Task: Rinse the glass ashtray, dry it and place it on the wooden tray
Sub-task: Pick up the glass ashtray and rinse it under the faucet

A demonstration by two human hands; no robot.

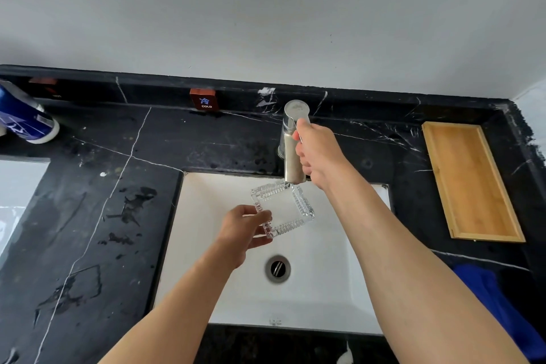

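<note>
The square ribbed glass ashtray [283, 208] hangs over the white sink basin [325, 289], right under the spout of the steel faucet [292, 145]. My left hand [243, 229] grips its near left corner. My right hand [319, 154] is wrapped around the faucet's lever handle on the right side. I cannot make out any running water. The empty wooden tray [469, 180] lies on the black marble counter [103, 186] to the right of the sink.
A blue cloth [496, 304] lies at the counter's near right edge. A blue and white bottle [23, 115] lies at the far left. A small red "COLD" sign [204, 100] stands on the back ledge. The drain [277, 269] sits mid-basin.
</note>
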